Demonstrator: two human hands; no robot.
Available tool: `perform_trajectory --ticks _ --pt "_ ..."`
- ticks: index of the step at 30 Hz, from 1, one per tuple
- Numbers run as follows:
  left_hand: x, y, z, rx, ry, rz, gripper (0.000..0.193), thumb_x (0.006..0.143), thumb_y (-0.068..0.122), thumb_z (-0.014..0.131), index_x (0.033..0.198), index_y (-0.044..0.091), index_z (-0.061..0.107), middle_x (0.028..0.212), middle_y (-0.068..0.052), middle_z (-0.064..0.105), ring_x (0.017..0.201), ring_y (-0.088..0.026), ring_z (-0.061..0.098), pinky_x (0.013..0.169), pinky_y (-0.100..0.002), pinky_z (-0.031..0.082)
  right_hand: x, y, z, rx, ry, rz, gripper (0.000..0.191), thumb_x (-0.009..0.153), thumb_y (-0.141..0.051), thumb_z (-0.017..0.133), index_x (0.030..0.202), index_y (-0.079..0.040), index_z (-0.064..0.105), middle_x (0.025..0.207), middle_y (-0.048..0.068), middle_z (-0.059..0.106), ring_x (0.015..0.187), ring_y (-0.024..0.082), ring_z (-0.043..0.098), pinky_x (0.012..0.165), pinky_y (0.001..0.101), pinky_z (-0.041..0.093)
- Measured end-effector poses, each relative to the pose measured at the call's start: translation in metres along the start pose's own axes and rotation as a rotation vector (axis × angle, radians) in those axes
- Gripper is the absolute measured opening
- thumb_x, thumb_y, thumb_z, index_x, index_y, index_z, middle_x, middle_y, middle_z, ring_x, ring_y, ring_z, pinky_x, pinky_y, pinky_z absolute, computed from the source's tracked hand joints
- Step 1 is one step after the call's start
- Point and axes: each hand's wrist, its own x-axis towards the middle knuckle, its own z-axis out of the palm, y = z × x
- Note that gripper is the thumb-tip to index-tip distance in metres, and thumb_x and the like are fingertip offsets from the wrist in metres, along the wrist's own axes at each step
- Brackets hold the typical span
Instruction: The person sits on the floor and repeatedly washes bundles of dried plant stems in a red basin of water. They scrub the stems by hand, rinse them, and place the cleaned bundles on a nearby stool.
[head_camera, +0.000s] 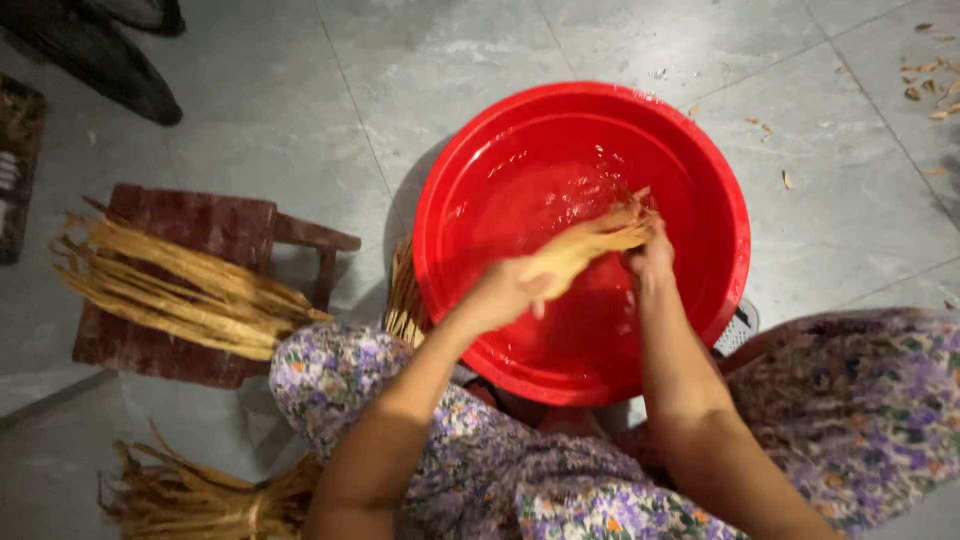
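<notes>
I sit low over the round red plastic basin on the grey tiled floor, so both arms reach down into it without stretching. My left hand is curled around the near end of a bundle of pale tan dried fibre strips, and my right hand is closed on the far end, just beyond my left; gripped at both ends this way, the bundle stays together and its frayed tip hangs over the shallow water at the far side of the basin. The bundle runs slantwise between my hands, above the water rather than lying in it, as far as I can tell through the blur. Well off to the left of my left hand, a longer sheaf of the same dry strips lies across a small dark red wooden stool, which keeps it off the floor. Another tied bunch of strips lies on the floor beside my left elbow. My knees, in a purple flowered cloth, flank the basin and hold it close.
</notes>
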Motion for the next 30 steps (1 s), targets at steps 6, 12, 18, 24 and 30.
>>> perform_trajectory --ticks 6,12,18,24,30 --pt "0.044 -0.018 -0.044 -0.057 0.372 -0.080 0.023 0.096 0.022 0.061 0.110 0.006 0.068 0.085 -0.009 0.079 0.052 -0.023 0.065 0.046 -0.038 0.052 -0.058 0.040 0.078 -0.312 -0.029 0.099 0.079 0.105 -0.060 0.028 0.147 0.006 0.038 0.110 0.024 0.068 0.094 0.031 0.073 0.084 0.0459 0.062" --pt "0.075 -0.035 0.015 0.245 0.337 0.028 0.034 0.103 0.027 0.049 0.105 0.001 0.070 0.091 -0.027 0.071 0.083 -0.045 0.069 0.071 -0.055 0.055 -0.072 0.091 0.113 -0.299 -0.374 0.232 0.043 0.100 -0.011 0.060 0.136 0.006 0.044 0.107 0.019 0.067 0.091 0.025 0.070 0.081 0.0372 0.063" --pt "0.026 -0.009 0.058 0.405 -0.045 0.060 0.043 0.103 0.036 0.051 0.095 -0.002 0.070 0.086 -0.029 0.070 0.086 -0.044 0.071 0.077 -0.056 0.053 -0.007 0.065 0.031 -0.081 -0.194 0.264 0.031 0.103 -0.011 0.061 0.128 0.004 0.054 0.085 0.009 0.063 0.060 0.014 0.058 0.054 0.0310 0.057" --pt "-0.023 0.038 -0.014 0.057 -0.304 0.082 0.034 0.100 0.032 0.056 0.109 0.002 0.068 0.070 -0.007 0.065 0.059 -0.017 0.060 0.057 -0.034 0.051 0.019 -0.002 -0.016 0.001 0.163 0.072 0.037 0.109 -0.017 0.047 0.137 0.004 0.058 0.105 0.014 0.076 0.070 0.012 0.067 0.058 0.0218 0.055" --pt "-0.055 0.065 -0.080 -0.261 -0.216 0.252 0.036 0.103 0.029 0.058 0.125 0.001 0.068 0.088 0.001 0.069 0.066 -0.008 0.058 0.059 -0.025 0.049 0.004 -0.005 -0.018 0.174 0.208 0.021 0.061 0.100 -0.054 0.040 0.130 -0.005 0.060 0.114 0.014 0.070 0.086 0.025 0.072 0.074 0.0427 0.065"
